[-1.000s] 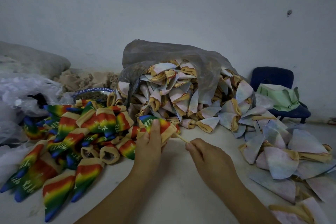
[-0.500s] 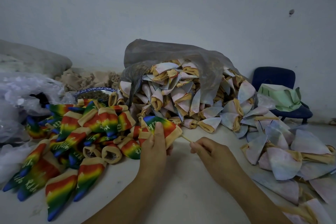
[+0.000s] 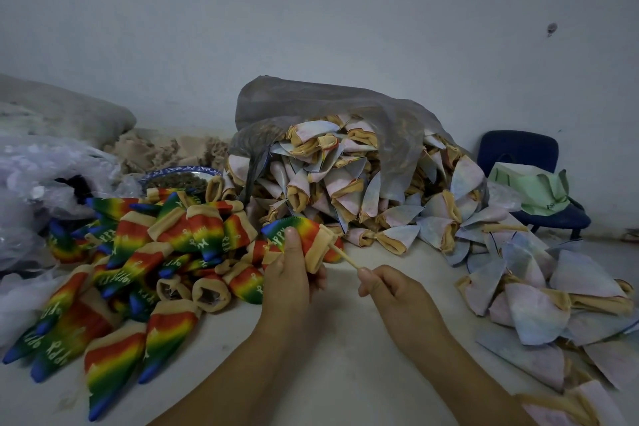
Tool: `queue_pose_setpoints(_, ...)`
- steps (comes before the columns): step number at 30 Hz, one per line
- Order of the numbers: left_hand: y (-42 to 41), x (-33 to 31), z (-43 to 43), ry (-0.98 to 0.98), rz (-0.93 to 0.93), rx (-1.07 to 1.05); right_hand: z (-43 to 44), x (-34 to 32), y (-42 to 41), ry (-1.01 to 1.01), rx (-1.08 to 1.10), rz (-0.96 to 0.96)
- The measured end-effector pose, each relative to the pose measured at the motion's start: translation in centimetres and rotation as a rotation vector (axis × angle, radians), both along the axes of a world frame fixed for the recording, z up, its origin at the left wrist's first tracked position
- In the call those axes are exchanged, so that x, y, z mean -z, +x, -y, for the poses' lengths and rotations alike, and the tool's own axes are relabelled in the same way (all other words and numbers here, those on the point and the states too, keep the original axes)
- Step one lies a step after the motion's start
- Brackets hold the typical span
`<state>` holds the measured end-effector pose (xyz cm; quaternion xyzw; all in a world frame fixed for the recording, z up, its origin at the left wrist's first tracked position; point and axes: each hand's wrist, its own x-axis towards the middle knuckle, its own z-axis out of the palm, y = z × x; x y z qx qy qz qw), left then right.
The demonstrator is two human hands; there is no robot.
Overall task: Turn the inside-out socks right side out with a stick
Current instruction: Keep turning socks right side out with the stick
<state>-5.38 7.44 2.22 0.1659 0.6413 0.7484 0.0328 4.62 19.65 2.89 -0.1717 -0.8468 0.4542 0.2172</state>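
Note:
My left hand (image 3: 288, 273) grips a rainbow sock (image 3: 304, 235) with a tan cuff, right side out, above the table's middle. A thin pale stick (image 3: 345, 255) comes out of the cuff; my right hand (image 3: 390, 290) pinches its near end. To the left lies a heap of rainbow socks (image 3: 114, 280). Pale inside-out socks (image 3: 345, 183) spill from a grey plastic bag (image 3: 328, 107) behind, and more pale socks (image 3: 539, 301) lie on the right.
The white table (image 3: 332, 373) shows bare in front of me. Clear plastic bags (image 3: 38, 183) and a blue-rimmed bowl (image 3: 179, 175) sit at the left. A blue chair (image 3: 525, 169) with green cloth stands at the right by the wall.
My right hand has drawn back to the right, so more of the stick shows outside the cuff. My left hand has stayed gripping the sock, which now looks fuller.

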Motion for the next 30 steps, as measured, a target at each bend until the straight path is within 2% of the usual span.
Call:
queue_pose_setpoints(7, -0.6, 0.1, 0.5, -0.031, -0.001, -0.118, 0.0, 0.4, -0.3, 0.058, -0.04, 0.066)
queue_pose_setpoints(15, -1.4, -0.4, 0.9, 0.111, 0.093, 0.094, -0.8, 0.4, 0.2, 0.077, -0.037, 0.13)
queue_pose_setpoints(24, -0.8, -0.1, 0.8, -0.158, -0.076, 0.053, -1.0, 0.4, 0.5, 0.119, -0.019, 0.136)
queue_pose_setpoints(30, -1.6, 0.1, 0.9, -0.146, 0.023, -0.099, -1.6, 0.1, 0.7, 0.31, 0.106, 0.158)
